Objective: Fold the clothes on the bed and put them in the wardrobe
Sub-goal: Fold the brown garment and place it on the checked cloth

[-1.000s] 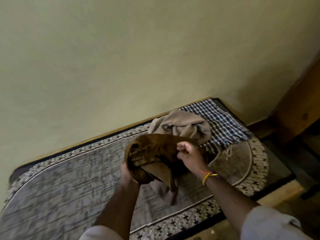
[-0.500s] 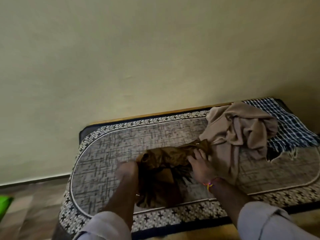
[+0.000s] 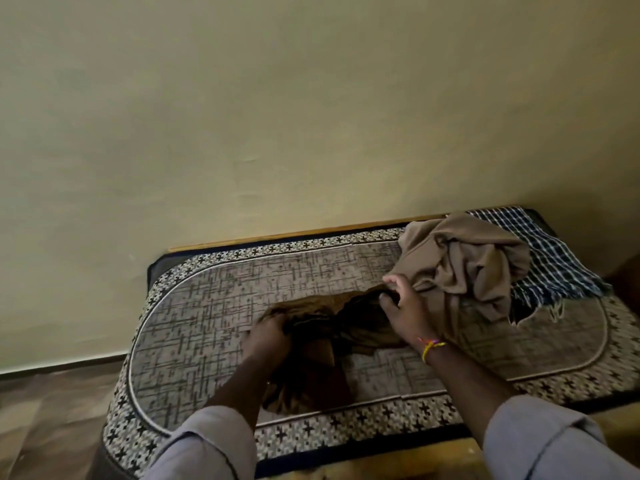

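Left hand (image 3: 268,336) clutches the brown garment (image 3: 332,337), right hand (image 3: 403,308) pinching its far edge; best pull it flat across the bed (image 3: 194,306) before folding.

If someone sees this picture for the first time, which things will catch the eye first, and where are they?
First, the two hands in the middle: the left hand and right hand grip a crumpled dark brown garment on the patterned bed. Next, at the bed's right end, a tan garment is heaped over a blue checked cloth.
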